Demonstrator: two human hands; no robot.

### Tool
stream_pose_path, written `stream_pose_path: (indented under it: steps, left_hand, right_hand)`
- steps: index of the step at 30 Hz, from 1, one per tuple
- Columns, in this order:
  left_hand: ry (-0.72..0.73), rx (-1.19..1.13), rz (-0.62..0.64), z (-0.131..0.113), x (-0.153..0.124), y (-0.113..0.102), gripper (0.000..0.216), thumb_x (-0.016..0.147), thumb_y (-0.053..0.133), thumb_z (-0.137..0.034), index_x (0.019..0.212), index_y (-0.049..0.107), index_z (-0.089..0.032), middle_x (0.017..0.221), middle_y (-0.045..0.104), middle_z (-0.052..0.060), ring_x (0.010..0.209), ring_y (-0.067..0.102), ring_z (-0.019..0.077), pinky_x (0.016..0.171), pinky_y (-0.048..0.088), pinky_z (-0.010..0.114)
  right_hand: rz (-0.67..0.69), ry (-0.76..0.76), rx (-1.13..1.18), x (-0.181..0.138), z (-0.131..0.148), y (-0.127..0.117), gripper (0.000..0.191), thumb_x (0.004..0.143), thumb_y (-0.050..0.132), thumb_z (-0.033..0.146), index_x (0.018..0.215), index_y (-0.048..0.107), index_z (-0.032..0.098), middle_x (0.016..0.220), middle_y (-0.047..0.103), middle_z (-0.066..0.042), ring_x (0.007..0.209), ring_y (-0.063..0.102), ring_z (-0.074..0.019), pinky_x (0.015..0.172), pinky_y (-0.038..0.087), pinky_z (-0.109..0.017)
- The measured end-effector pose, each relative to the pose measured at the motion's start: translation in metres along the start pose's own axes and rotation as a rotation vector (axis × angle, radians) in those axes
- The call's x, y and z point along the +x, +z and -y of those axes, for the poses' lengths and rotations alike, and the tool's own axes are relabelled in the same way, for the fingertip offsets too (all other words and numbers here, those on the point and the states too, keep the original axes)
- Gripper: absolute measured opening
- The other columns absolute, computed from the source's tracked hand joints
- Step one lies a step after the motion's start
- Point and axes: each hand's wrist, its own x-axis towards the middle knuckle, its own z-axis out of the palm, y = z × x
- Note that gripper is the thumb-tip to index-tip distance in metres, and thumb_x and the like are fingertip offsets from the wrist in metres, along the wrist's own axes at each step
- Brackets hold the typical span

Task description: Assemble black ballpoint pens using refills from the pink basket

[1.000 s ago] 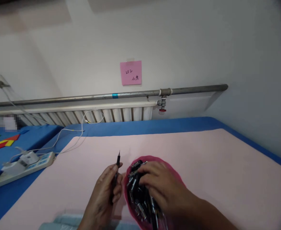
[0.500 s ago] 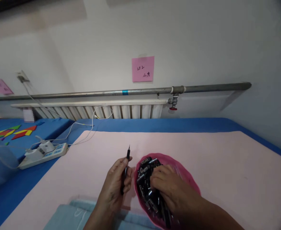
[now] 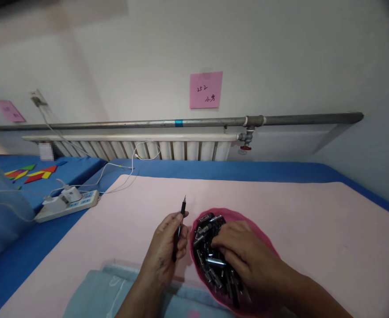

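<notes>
Your left hand is closed around 1 slim black pen with a bare pointed metal tip, which you hold nearly upright, tip up, just left of the pink scalloped plastic basket. Your right hand reaches into that basket with curled fingers over the heaped black and silver pen parts, though I cannot tell whether you grip any; the basket sits on the smooth pale pink table covering, beside a folded light blue towel.
</notes>
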Motion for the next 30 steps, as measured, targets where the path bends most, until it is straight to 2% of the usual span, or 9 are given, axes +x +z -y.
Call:
stream_pose_path:
  steps: [3, 6, 9, 12, 16, 21, 30]
  left_hand:
    - [-0.006, 0.0, -0.004, 0.0, -0.001, 0.0, 0.035, 0.071, 0.065, -0.041, 0.095, 0.055, -0.017, 0.053, 0.046, -0.007, 0.037, 0.029, 0.0022, 0.037, 0.012, 0.018]
    - [-0.005, 0.0, -0.006, 0.0, -0.001, 0.0, 0.034, 0.072, 0.064, -0.04, 0.094, 0.055, -0.016, 0.053, 0.046, -0.007, 0.037, 0.029, 0.0023, 0.037, 0.012, 0.018]
    - [-0.004, -0.003, -0.006, 0.0, -0.001, 0.001, 0.034, 0.072, 0.064, -0.039, 0.094, 0.055, -0.016, 0.053, 0.046, -0.006, 0.037, 0.029, 0.0024, 0.037, 0.012, 0.018]
    - [0.0, -0.004, 0.001, 0.0, 0.0, 0.0, 0.034, 0.072, 0.064, -0.04, 0.094, 0.055, -0.016, 0.053, 0.046, -0.007, 0.037, 0.029, 0.0021, 0.037, 0.012, 0.018]
    - [0.0, -0.006, 0.007, 0.001, 0.001, -0.001, 0.036, 0.072, 0.064, -0.043, 0.095, 0.056, -0.017, 0.053, 0.046, -0.007, 0.037, 0.029, 0.0018, 0.037, 0.012, 0.018]
    - [-0.001, -0.011, 0.008, 0.002, 0.002, -0.001, 0.037, 0.071, 0.065, -0.042, 0.096, 0.056, -0.016, 0.054, 0.047, -0.007, 0.037, 0.029, 0.0018, 0.036, 0.013, 0.017]
    - [0.0, -0.021, 0.007, 0.003, 0.003, -0.001, 0.032, 0.074, 0.063, -0.039, 0.096, 0.057, -0.016, 0.053, 0.046, -0.007, 0.036, 0.03, 0.0016, 0.036, 0.013, 0.017]
  right_hand:
    - [0.046, 0.007, -0.086, -0.001, -0.001, 0.001, 0.026, 0.074, 0.049, 0.009, 0.083, 0.068, 0.025, 0.099, 0.066, -0.003, 0.1, 0.051, -0.0247, 0.089, 0.035, -0.043]
    - [0.065, -0.009, -0.1, -0.002, 0.0, 0.001, 0.024, 0.073, 0.05, 0.011, 0.075, 0.069, 0.025, 0.111, 0.064, -0.001, 0.113, 0.045, -0.026, 0.095, 0.032, -0.044]
    - [0.059, -0.032, -0.1, -0.002, 0.0, -0.001, 0.023, 0.074, 0.049, 0.01, 0.069, 0.067, 0.024, 0.114, 0.062, -0.001, 0.113, 0.045, -0.0245, 0.095, 0.034, -0.043]
    - [0.036, -0.006, -0.133, 0.001, 0.003, -0.002, 0.026, 0.074, 0.048, 0.008, 0.079, 0.068, 0.024, 0.118, 0.06, -0.003, 0.113, 0.045, -0.0251, 0.096, 0.033, -0.046]
    - [0.075, 0.017, -0.161, 0.005, 0.007, 0.002, 0.023, 0.077, 0.053, 0.014, 0.088, 0.07, 0.026, 0.121, 0.059, -0.003, 0.117, 0.042, -0.028, 0.097, 0.032, -0.048]
    - [0.117, 0.04, -0.202, 0.009, 0.01, 0.006, 0.019, 0.081, 0.054, 0.019, 0.086, 0.071, 0.027, 0.126, 0.057, -0.002, 0.119, 0.039, -0.0301, 0.096, 0.03, -0.05]
    - [0.156, 0.104, -0.275, 0.017, 0.013, 0.008, 0.021, 0.077, 0.054, 0.014, 0.081, 0.072, 0.026, 0.13, 0.053, -0.003, 0.123, 0.036, -0.035, 0.095, 0.03, -0.054]
